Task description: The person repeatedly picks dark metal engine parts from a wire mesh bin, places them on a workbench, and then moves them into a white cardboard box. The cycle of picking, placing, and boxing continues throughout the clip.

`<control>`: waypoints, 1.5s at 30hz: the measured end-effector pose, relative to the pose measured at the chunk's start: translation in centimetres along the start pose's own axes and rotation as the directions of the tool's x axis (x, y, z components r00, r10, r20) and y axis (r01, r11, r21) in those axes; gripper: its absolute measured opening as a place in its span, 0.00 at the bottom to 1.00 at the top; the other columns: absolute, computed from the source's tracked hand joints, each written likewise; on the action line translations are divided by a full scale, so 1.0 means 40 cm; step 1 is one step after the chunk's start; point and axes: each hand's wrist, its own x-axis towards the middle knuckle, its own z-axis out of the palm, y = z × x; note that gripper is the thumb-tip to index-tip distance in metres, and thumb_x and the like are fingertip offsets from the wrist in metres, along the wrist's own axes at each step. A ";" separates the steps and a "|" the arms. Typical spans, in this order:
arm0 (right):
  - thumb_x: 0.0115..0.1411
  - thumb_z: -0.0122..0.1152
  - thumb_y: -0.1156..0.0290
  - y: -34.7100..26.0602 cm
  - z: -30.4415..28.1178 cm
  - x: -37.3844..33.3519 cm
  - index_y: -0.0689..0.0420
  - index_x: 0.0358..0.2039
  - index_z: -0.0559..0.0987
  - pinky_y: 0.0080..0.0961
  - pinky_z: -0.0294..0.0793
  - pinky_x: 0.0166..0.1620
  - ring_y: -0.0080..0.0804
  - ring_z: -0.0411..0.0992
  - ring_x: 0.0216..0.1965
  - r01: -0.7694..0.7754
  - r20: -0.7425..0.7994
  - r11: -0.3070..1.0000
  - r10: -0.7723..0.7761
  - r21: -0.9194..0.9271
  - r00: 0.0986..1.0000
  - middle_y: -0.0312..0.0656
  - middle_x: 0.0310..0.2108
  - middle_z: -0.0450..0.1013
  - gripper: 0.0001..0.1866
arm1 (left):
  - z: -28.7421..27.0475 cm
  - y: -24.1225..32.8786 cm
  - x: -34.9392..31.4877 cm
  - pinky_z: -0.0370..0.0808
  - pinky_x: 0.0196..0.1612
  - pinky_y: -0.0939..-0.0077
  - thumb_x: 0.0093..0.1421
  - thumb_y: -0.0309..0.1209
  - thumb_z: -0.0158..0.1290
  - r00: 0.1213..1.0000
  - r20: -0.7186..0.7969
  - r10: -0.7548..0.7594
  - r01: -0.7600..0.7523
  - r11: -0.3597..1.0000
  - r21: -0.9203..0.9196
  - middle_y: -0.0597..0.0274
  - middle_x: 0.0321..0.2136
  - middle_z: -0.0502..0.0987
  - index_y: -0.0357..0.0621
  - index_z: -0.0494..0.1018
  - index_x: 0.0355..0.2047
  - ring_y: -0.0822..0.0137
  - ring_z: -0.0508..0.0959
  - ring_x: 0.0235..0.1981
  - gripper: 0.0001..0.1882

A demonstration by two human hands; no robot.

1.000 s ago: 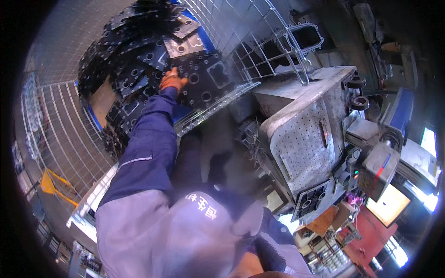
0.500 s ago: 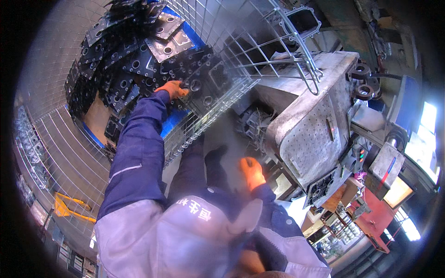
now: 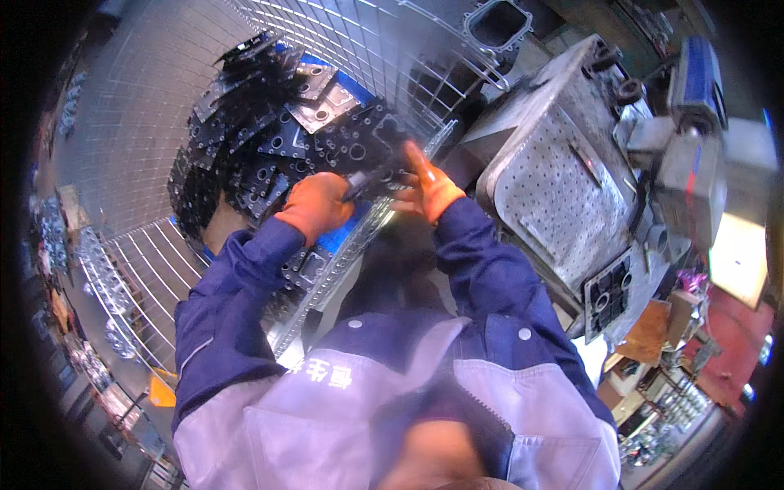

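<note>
My left hand (image 3: 317, 204), in an orange glove, is closed on the near edge of a dark flat metal plate (image 3: 369, 157) with round holes. Motion blurs part of that plate, so its outline is unclear. At the plate's right side is my right hand (image 3: 430, 189), also in an orange glove, fingers apart. I cannot tell whether it touches the plate. Both hands are over the near rim of a wire mesh basket (image 3: 343, 260). Heaped inside the basket are several similar dark plates (image 3: 263, 173); two lighter ones (image 3: 331, 108) lie toward the back.
Right of the basket stands a metal bench (image 3: 563, 192) with a perforated top. A dark plate with openings (image 3: 608, 294) rests by its near end. Machine equipment (image 3: 690, 163) rises at the right, and a frame-shaped metal part (image 3: 498, 24) is at the back. Blue lining (image 3: 333, 238) shows in the basket.
My right hand has come up from beside my body to the plate's right side, its fingers spreading. The left hand has shifted nearer and closed on the plate. The view has turned somewhat.
</note>
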 end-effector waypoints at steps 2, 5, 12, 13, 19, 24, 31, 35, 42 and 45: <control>0.60 0.59 0.43 0.024 0.008 0.001 0.56 0.62 0.66 0.54 0.67 0.56 0.46 0.67 0.58 -0.065 0.253 0.986 0.024 0.154 0.967 0.50 0.60 0.67 0.37 | -0.033 0.044 -0.074 0.78 0.37 0.56 0.50 0.40 0.58 0.996 0.010 0.093 -0.094 0.983 0.156 0.44 0.28 0.79 0.46 0.81 0.29 0.44 0.81 0.33 0.12; 0.62 0.61 0.59 0.100 -0.025 -0.038 0.59 0.47 0.73 0.53 0.81 0.43 0.43 0.75 0.44 -0.201 0.166 0.915 0.151 0.350 0.975 0.50 0.40 0.75 0.19 | -0.069 0.113 -0.189 0.79 0.36 0.56 0.48 0.40 0.59 0.966 0.049 0.253 -0.254 0.907 0.337 0.45 0.25 0.79 0.44 0.80 0.26 0.45 0.81 0.30 0.12; 0.64 0.58 0.61 0.128 -0.048 -0.396 0.56 0.41 0.77 0.34 0.78 0.45 0.34 0.76 0.39 0.406 0.089 0.901 -0.422 0.155 0.902 0.42 0.36 0.77 0.12 | -0.140 0.299 -0.394 0.73 0.30 0.56 0.48 0.38 0.59 0.843 0.044 0.536 -0.460 0.676 0.576 0.58 0.25 0.77 0.49 0.78 0.22 0.53 0.79 0.28 0.08; 0.64 0.58 0.60 0.105 -0.061 -0.466 0.56 0.42 0.77 0.31 0.76 0.49 0.34 0.76 0.41 0.229 0.122 0.887 -0.300 0.401 0.946 0.41 0.37 0.77 0.13 | -0.143 0.324 -0.400 0.72 0.30 0.57 0.48 0.38 0.59 0.790 -0.004 0.614 -0.477 0.618 0.625 0.60 0.25 0.76 0.50 0.78 0.22 0.55 0.79 0.28 0.07; 0.60 0.61 0.70 0.010 -0.215 -0.621 0.57 0.43 0.77 0.34 0.77 0.49 0.35 0.76 0.41 0.643 -0.310 0.573 -0.575 0.508 0.757 0.40 0.39 0.76 0.11 | -0.108 0.485 -0.253 0.70 0.28 0.60 0.42 0.27 0.58 0.377 -0.124 0.918 -0.568 0.335 0.752 0.61 0.22 0.73 0.44 0.73 0.21 0.61 0.77 0.27 0.05; 0.54 0.67 0.76 -0.055 -0.410 -0.564 0.60 0.44 0.78 0.36 0.78 0.51 0.36 0.75 0.43 0.787 -0.508 0.261 -0.643 0.558 0.573 0.41 0.42 0.76 0.16 | -0.051 0.661 0.015 0.72 0.27 0.66 0.44 0.30 0.58 0.113 -0.213 0.970 -0.420 0.241 0.875 0.67 0.24 0.71 0.49 0.75 0.26 0.65 0.77 0.26 0.07; 0.59 0.67 0.61 -0.029 -0.451 -0.520 0.51 0.37 0.77 0.25 0.66 0.28 0.25 0.66 0.26 0.760 -0.565 0.300 -0.525 0.577 0.637 0.33 0.28 0.70 0.11 | 0.132 0.656 0.173 0.74 0.32 0.65 0.49 0.30 0.58 0.224 -0.375 0.900 -0.440 0.436 0.785 0.66 0.30 0.74 0.52 0.77 0.32 0.63 0.78 0.35 0.08; 0.62 0.63 0.62 0.030 -0.434 -0.467 0.57 0.47 0.72 0.39 0.76 0.48 0.41 0.73 0.40 0.682 -0.436 0.289 -0.590 0.672 0.679 0.44 0.41 0.72 0.18 | 0.184 0.603 0.201 0.76 0.38 0.58 0.51 0.31 0.57 0.319 -0.534 0.783 -0.474 0.620 0.625 0.63 0.36 0.75 0.52 0.77 0.36 0.58 0.77 0.42 0.10; 0.65 0.56 0.59 0.083 -0.488 -0.500 0.58 0.50 0.70 0.44 0.76 0.47 0.52 0.74 0.43 0.536 -0.334 0.661 -0.419 0.525 0.844 0.57 0.42 0.73 0.18 | 0.212 0.585 0.200 0.78 0.35 0.57 0.53 0.30 0.55 0.549 -0.382 0.744 -0.487 0.656 0.577 0.61 0.36 0.75 0.53 0.76 0.38 0.54 0.80 0.35 0.10; 0.65 0.55 0.56 0.062 -0.524 -0.554 0.57 0.45 0.75 0.46 0.77 0.41 0.56 0.77 0.37 0.272 -0.443 0.962 -0.237 0.016 0.865 0.55 0.36 0.77 0.18 | 0.221 0.588 0.201 0.78 0.33 0.59 0.54 0.29 0.54 0.591 -0.328 0.737 -0.499 0.654 0.569 0.61 0.35 0.75 0.54 0.76 0.40 0.54 0.80 0.33 0.12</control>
